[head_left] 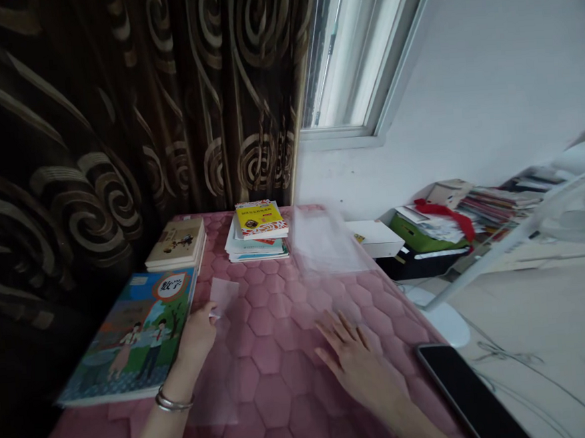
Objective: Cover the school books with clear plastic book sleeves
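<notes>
A large clear plastic sheet point(325, 250) lies spread over the pink quilted table point(278, 380). My left hand point(197, 332), a bangle on its wrist, pinches the sheet's folded corner point(222, 296) beside a colourful textbook point(133, 333). My right hand point(355, 358) lies flat on the sheet with its fingers spread, pressing it onto the table.
A brown book point(178, 243) and a stack topped by a yellow book point(260, 220) sit at the table's far side by a dark patterned curtain point(114, 104). A dark tablet point(465, 394) lies at the right edge. A white box point(377, 238), a white fan stand point(505, 244) and piled papers point(447, 221) stand on the right.
</notes>
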A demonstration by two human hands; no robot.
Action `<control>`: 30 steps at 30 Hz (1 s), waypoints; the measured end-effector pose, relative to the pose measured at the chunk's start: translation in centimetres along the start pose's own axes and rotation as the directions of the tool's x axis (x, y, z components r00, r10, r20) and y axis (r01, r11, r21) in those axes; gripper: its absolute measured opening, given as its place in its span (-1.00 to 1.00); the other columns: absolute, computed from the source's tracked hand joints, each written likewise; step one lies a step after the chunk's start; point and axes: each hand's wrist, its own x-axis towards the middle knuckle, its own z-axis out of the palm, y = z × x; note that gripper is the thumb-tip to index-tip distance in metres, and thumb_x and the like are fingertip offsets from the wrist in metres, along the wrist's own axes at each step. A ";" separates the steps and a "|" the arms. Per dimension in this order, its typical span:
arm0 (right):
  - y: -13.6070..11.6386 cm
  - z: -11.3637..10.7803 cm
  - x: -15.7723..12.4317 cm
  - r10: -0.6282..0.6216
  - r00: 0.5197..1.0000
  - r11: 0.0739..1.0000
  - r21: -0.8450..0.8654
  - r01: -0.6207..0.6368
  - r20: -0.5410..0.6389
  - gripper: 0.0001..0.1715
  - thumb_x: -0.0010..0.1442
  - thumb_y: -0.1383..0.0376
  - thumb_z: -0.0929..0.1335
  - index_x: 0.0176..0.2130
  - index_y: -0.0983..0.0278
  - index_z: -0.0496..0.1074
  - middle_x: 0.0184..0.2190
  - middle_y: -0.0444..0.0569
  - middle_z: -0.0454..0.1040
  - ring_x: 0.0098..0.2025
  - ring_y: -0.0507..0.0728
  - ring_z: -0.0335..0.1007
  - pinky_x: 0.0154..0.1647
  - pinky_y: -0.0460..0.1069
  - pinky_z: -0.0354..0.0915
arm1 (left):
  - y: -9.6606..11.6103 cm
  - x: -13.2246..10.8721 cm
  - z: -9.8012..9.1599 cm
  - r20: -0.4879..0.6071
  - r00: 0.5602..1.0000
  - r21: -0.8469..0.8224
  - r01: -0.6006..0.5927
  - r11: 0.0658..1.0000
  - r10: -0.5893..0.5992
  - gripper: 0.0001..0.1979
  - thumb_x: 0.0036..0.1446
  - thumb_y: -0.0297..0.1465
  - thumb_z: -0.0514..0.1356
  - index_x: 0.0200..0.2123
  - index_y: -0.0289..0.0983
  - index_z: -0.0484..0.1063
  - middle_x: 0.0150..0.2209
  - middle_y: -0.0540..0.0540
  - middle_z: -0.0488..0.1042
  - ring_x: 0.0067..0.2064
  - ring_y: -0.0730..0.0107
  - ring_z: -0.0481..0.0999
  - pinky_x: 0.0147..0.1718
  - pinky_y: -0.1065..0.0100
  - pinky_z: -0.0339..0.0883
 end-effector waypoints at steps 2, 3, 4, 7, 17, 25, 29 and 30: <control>1.1 1.1 -0.4 0.062 0.995 0.998 -0.039 -0.059 0.079 -0.39 0.27 0.05 0.24 0.27 0.06 0.24 0.33 -0.01 0.13 0.36 0.40 -0.02 0.25 0.42 0.08 | 0.3 -0.5 0.1 -0.031 0.999 0.139 -0.002 0.990 0.006 -0.56 0.16 -0.64 -0.05 0.02 -0.30 0.44 -0.13 -0.25 0.58 -0.12 0.22 0.59 -0.13 0.29 0.39; 1.3 1.4 -0.6 0.073 0.991 0.997 -0.049 -0.068 0.108 -0.37 0.28 0.04 0.23 0.29 0.08 0.21 0.35 -0.01 0.09 0.37 0.40 -0.06 0.26 0.43 0.05 | 0.8 -0.9 0.3 -0.065 0.998 0.206 0.020 0.978 -0.007 -0.53 0.16 -0.64 -0.08 0.04 -0.34 0.44 -0.07 -0.32 0.55 -0.07 0.16 0.57 -0.14 0.25 0.41; 1.3 1.7 -0.8 0.075 0.989 0.996 -0.054 -0.069 0.126 -0.35 0.30 0.04 0.21 0.31 0.11 0.17 0.36 0.00 0.06 0.38 0.40 -0.09 0.27 0.43 0.02 | 1.4 -1.3 0.7 -0.101 0.995 0.261 0.044 0.964 -0.018 -0.51 0.17 -0.64 -0.11 0.06 -0.37 0.43 0.03 -0.40 0.48 0.00 0.06 0.53 -0.13 0.19 0.42; 0.7 2.0 -1.1 0.072 0.987 0.996 -0.062 -0.064 0.140 -0.35 0.32 0.02 0.18 0.32 0.14 0.14 0.37 0.03 0.02 0.39 0.40 -0.14 0.27 0.44 -0.02 | 3.8 -3.0 2.1 -0.075 0.996 0.288 -0.023 0.957 0.047 -0.51 0.23 -0.55 -0.09 0.18 -0.33 0.35 0.29 -0.43 0.18 0.25 -0.17 0.28 0.00 -0.07 0.36; 2.5 3.3 -1.6 0.059 0.998 0.996 -0.065 -0.059 0.007 -0.35 0.30 -0.02 0.17 0.30 0.10 0.19 0.35 0.02 0.08 0.37 0.36 -0.03 0.28 0.40 0.02 | 4.0 -5.8 3.4 0.211 0.911 0.119 -0.383 0.916 0.354 -0.41 0.27 -0.23 0.06 0.34 0.03 0.01 0.42 -0.10 -0.17 0.41 0.05 -0.12 0.29 -0.21 -0.22; 3.1 3.9 -2.1 0.033 0.999 0.998 -0.054 -0.034 -0.023 -0.34 0.26 -0.05 0.18 0.27 0.05 0.24 0.32 0.00 0.16 0.33 0.39 0.06 0.25 0.41 0.04 | 6.3 -5.1 1.2 0.305 0.917 0.103 -0.301 0.948 0.257 -0.46 0.22 -0.24 0.10 0.27 -0.08 0.23 0.39 -0.22 -0.03 0.38 -0.12 -0.02 0.22 -0.34 -0.12; 3.2 2.0 1.4 0.049 0.998 0.996 -0.081 -0.046 0.036 -0.54 0.20 -0.03 0.26 0.00 0.03 0.50 0.14 0.05 0.42 0.18 0.40 0.29 0.11 0.36 0.22 | 7.8 -4.1 1.0 0.285 0.893 0.050 -0.375 0.926 0.347 -0.48 0.26 -0.22 0.06 0.28 -0.09 0.21 0.40 -0.17 -0.03 0.40 -0.08 -0.12 0.25 -0.34 -0.22; 3.0 1.3 3.2 0.022 0.998 0.997 -0.080 -0.018 0.055 -0.63 0.19 0.01 0.28 -0.13 0.04 0.56 0.04 0.05 0.49 0.11 0.38 0.36 0.07 0.31 0.27 | 8.0 -4.0 1.4 0.277 0.882 0.031 -0.405 0.914 0.382 -0.46 0.27 -0.21 0.05 0.30 -0.06 0.15 0.40 -0.15 -0.05 0.41 -0.05 -0.15 0.25 -0.34 -0.25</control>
